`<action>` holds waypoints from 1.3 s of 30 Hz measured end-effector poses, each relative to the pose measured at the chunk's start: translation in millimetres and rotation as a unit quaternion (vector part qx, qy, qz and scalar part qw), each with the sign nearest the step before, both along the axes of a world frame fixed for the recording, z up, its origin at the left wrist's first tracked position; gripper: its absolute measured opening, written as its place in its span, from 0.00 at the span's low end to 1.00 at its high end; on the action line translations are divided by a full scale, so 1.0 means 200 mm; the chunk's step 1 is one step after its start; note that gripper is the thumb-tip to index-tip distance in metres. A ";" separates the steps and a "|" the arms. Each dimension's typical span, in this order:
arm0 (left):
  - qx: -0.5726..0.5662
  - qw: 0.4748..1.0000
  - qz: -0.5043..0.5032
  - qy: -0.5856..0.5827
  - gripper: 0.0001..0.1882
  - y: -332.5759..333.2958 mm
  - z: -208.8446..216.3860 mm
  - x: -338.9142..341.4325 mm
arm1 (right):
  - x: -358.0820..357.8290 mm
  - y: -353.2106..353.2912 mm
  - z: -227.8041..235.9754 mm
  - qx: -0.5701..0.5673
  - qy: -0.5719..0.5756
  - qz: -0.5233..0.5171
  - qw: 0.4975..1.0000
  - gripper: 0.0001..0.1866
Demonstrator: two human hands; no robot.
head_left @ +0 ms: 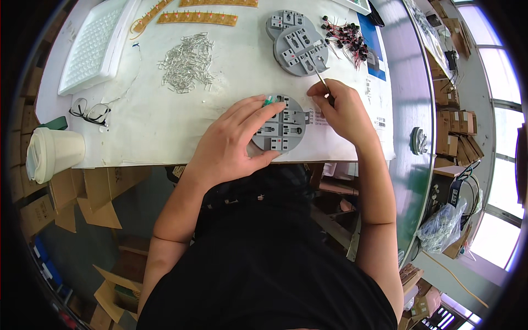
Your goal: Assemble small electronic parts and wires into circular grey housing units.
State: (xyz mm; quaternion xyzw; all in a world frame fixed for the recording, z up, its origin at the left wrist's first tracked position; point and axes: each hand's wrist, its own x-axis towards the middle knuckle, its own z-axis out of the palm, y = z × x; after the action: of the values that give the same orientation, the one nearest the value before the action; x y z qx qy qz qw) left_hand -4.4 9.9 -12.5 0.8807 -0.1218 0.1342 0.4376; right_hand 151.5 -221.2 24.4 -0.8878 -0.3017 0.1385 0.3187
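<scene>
My left hand [228, 137] lies over a round grey plastic base [296, 137] near the table's front edge. Its thumb presses the near rim while its fingers reach across the top, gripping the base. A small green piece [268, 100] shows beside the fingertips. To the right, my right hand [344, 107] is closed around a slim pointed metal tool [320, 78] with a dark handle; its exact kind is unclear. The tool's tip points toward two more round grey bases [297, 44], which overlap farther back.
Behind my left hand lies a pile of small bent metal pieces [188, 61]. Black parts with red wires [349, 41] are heaped at the back right. A white tray [91, 47], glasses [91, 111] and a white cup [58, 154] occupy the left side. Brown strips [198, 18] lie at the back.
</scene>
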 end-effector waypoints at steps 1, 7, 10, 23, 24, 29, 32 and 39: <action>-0.001 1.000 -0.002 -0.001 0.43 0.00 0.00 0.00 | 0.00 -0.01 0.00 -0.005 -0.034 0.004 0.999 0.07; 0.012 1.000 0.001 -0.002 0.43 0.00 0.01 0.00 | -0.04 -0.02 0.02 -0.064 -0.135 0.017 0.989 0.04; 0.028 1.000 -0.001 -0.013 0.43 0.00 0.01 0.00 | -0.02 -0.03 0.00 -0.067 -0.133 0.024 0.989 0.04; -0.012 0.999 0.036 -0.010 0.46 0.00 -0.01 -0.01 | -0.04 0.10 0.09 0.064 0.136 -0.107 0.983 0.08; -0.022 0.999 0.035 -0.006 0.46 0.00 -0.01 0.00 | -0.04 0.12 0.10 0.063 0.136 -0.106 0.983 0.08; -0.048 0.998 0.027 -0.004 0.46 0.00 -0.01 0.01 | -0.03 0.19 0.07 0.060 0.241 -0.103 0.963 0.11; -0.059 0.998 0.025 0.003 0.45 0.00 -0.02 0.01 | -0.02 0.19 0.00 0.090 0.211 -0.087 0.969 0.14; -0.037 0.999 0.026 -0.018 0.45 0.01 -0.02 0.01 | -0.07 0.19 -0.03 0.047 0.121 -0.086 0.988 0.15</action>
State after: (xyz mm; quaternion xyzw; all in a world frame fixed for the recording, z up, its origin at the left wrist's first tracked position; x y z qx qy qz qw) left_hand -3.0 11.4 -16.6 0.8640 -0.1019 0.1662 0.4643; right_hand 137.7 -182.5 17.6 -0.8712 -0.1894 0.2020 0.4053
